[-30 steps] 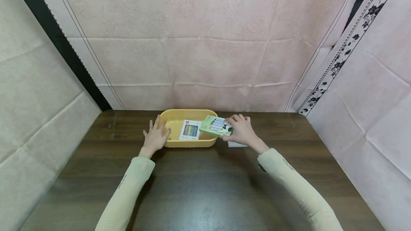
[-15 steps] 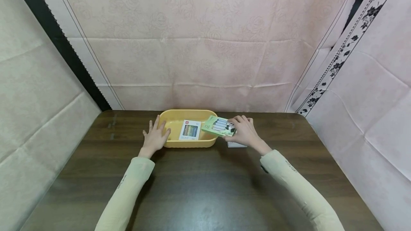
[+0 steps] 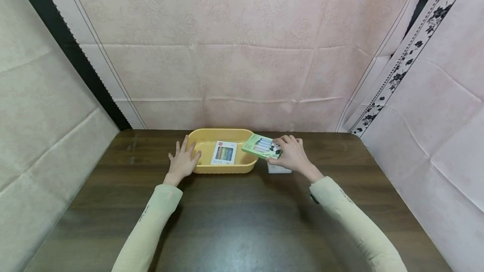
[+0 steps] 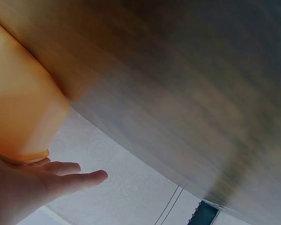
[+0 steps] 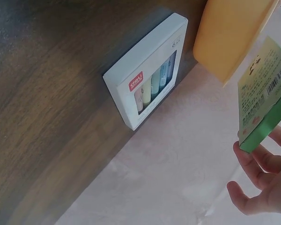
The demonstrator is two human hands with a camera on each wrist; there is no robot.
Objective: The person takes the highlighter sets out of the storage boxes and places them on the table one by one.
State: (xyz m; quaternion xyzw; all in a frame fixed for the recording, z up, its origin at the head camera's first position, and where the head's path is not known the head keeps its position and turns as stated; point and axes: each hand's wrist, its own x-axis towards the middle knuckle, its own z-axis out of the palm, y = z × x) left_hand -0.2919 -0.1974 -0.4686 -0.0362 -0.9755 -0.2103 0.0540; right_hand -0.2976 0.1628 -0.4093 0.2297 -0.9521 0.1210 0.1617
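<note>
The sleeves (image 3: 149,232) are long and pale green, yellower higher up, with small dark markings (image 3: 144,213) running lengthwise above each cuff, too tiny to read. The cuffs (image 3: 169,195) are mintier and fairly wide; a black patch (image 3: 314,199) shows at the right one's edge. The hands (image 3: 182,163) are bare.

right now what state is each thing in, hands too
tray: upright on the table, one box inside
inner white box: lying in the tray, window up
green box: held up and tilted by the tray's right end
outer white box: flat on the table, window up, looks closed
left hand: fingers spread at the tray's left rim
right hand: gripping the green box
</note>
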